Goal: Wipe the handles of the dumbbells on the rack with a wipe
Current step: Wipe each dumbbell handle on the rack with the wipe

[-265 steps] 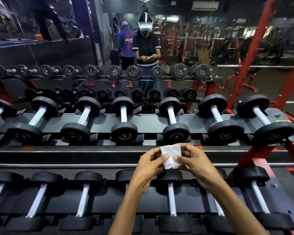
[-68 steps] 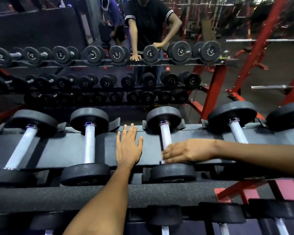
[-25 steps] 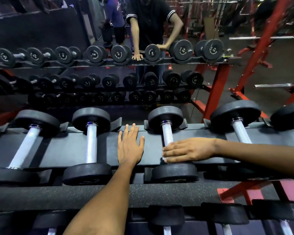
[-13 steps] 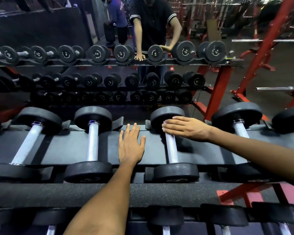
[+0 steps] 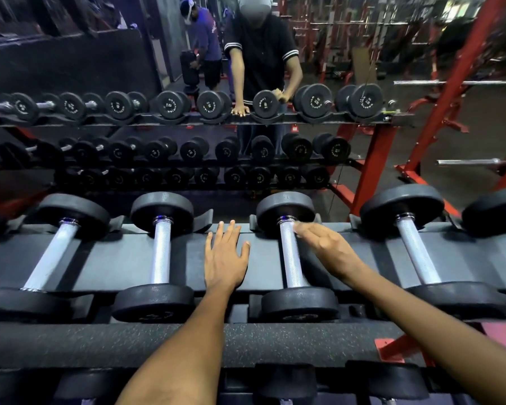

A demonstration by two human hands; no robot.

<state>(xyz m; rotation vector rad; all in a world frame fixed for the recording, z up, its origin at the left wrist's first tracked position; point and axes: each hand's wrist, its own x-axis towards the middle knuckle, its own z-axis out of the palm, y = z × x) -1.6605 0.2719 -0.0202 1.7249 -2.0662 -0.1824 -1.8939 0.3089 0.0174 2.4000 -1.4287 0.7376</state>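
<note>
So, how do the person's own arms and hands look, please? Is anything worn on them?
Both forearms are bare as far as the frame shows: no sleeves, gloves, watch or bands. The left hand shows no rings. The right hand is motion-blurred, so small details there cannot be told.

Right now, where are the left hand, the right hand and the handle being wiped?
left hand (image 5: 223, 258), head view, back of the hand.
right hand (image 5: 324, 247), head view, back of the hand.
dumbbell handle (image 5: 291, 258), head view, middle of the bare metal bar.
</note>
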